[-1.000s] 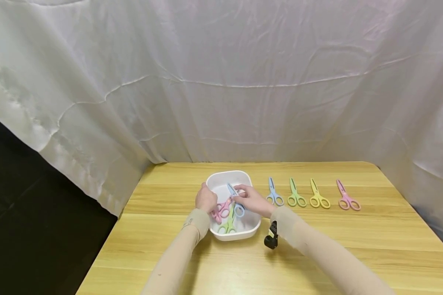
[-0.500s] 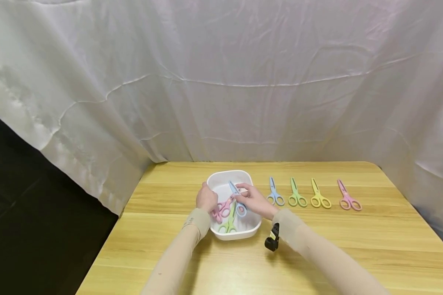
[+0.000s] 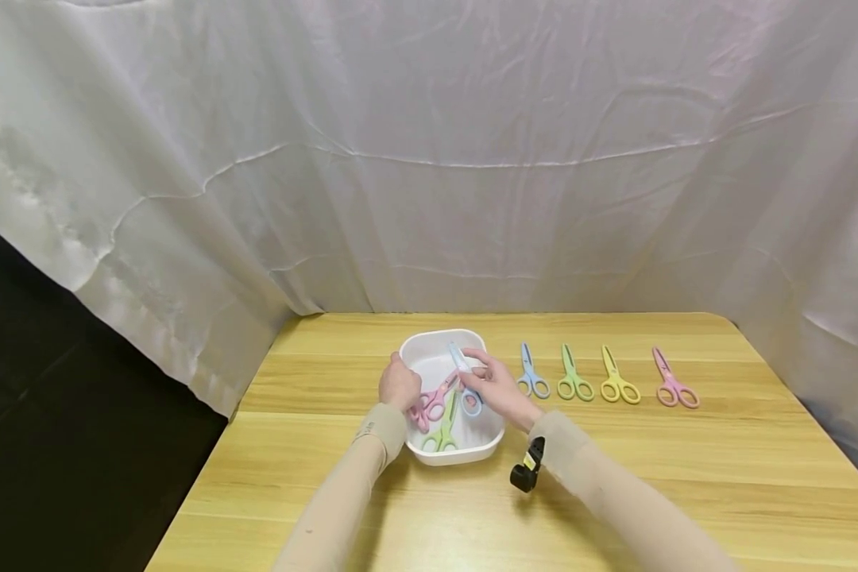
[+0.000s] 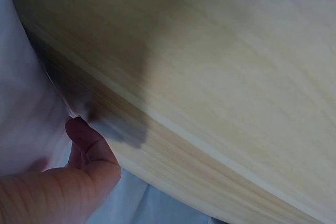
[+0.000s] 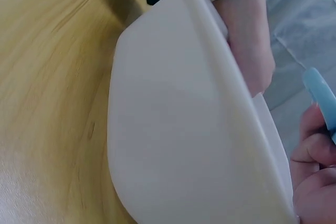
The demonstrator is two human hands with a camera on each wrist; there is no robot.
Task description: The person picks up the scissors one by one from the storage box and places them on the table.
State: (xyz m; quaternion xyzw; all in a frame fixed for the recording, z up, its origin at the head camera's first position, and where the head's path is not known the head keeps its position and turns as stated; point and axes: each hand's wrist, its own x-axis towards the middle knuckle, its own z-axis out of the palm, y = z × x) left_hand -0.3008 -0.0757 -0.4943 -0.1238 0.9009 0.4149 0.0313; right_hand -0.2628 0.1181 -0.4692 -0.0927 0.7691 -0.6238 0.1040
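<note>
The white plastic bin (image 3: 456, 458) stands on the table; my left hand (image 3: 399, 385) grips its left rim, and the left wrist view has the thumb and fingers (image 4: 86, 140) at its edge. Over the bin, my right hand (image 3: 499, 391) holds blue scissors (image 3: 458, 356) by the middle, tip pointing away from me. The right wrist view catches their light blue end (image 5: 321, 98) above the curled fingers (image 5: 313, 148). Inside the bin lie pink scissors (image 3: 436, 403), partly hidden by the left hand, and green scissors (image 3: 446, 435).
To the bin's right runs a row of scissors on the wooden table (image 3: 272, 477): blue (image 3: 528, 372), green (image 3: 570, 373), yellow (image 3: 613, 376) and pink (image 3: 668, 381), all with tips away from me. A pale curtain (image 3: 429, 214) hangs behind the table.
My right hand has shifted slightly right and away from me, lifting the blue scissors within the bin. The left hand keeps its place on the rim.
</note>
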